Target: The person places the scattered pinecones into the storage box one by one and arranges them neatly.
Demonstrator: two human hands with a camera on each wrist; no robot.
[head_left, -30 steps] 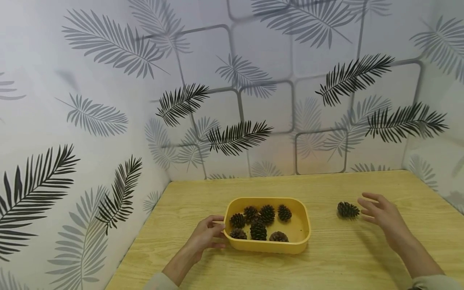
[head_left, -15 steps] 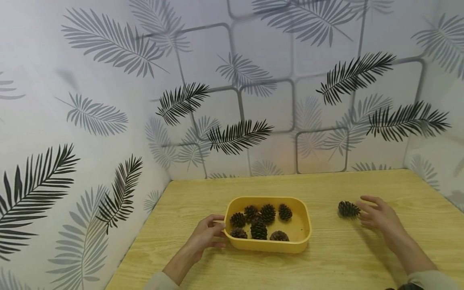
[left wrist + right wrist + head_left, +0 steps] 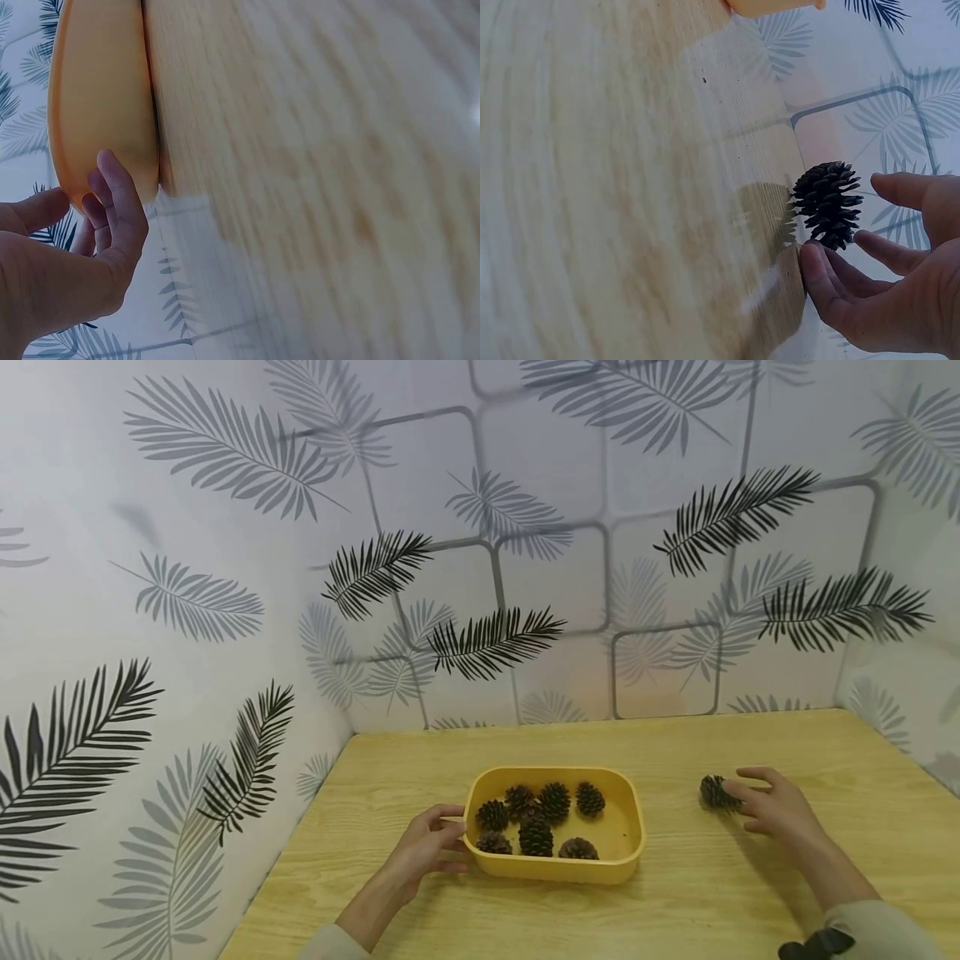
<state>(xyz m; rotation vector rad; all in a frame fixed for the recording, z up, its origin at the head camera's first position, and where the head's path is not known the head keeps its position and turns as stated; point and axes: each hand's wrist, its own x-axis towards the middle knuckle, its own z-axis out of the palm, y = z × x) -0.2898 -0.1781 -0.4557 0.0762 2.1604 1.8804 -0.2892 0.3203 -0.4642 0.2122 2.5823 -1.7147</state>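
My right hand (image 3: 900, 289) is reaching around a dark pine cone (image 3: 826, 204) that is lying on the wooden table (image 3: 622, 195). My fingertips (image 3: 814, 264) are just touching its lower edge, and my thumb is curving beside it. A yellow tray's corner (image 3: 772, 6) is showing at the top edge.

- Right hand (image 3: 776, 808) moved left across the lower right of the head view, from clearly apart from the lone pine cone (image 3: 715, 792) to right against it.
- Fingers (image 3: 832, 289) now closed in around the cone's right side, fingertips overlapping it in the head view; one fingertip at its base and the thumb past its far side in the right wrist view.
- Forearm drawn further in, with more of the pale sleeve (image 3: 873, 931) and a dark band showing at the bottom right corner.
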